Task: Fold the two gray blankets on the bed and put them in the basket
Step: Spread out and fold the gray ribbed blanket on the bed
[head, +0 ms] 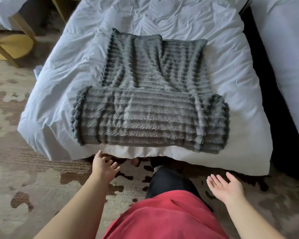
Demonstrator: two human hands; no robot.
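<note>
A gray ribbed blanket [150,104] lies on the white bed [62,80], its near part folded back into a wide band across the foot of the bed and a narrower part stretching away behind it. Whether this is one blanket or two I cannot tell. My left hand [104,167] hovers below the bed's near edge, fingers relaxed, holding nothing. Lower and to the right, my right hand [225,186] is held flat with straight fingers, palm up, also empty. Neither hand touches the blanket. No basket is in view.
A second white bed [286,57] stands at the right, with a dark gap between the two. A yellow seat with a gold frame [10,47] stands on the patterned carpet [24,178] at the left. My red top and dark trousers fill the bottom middle.
</note>
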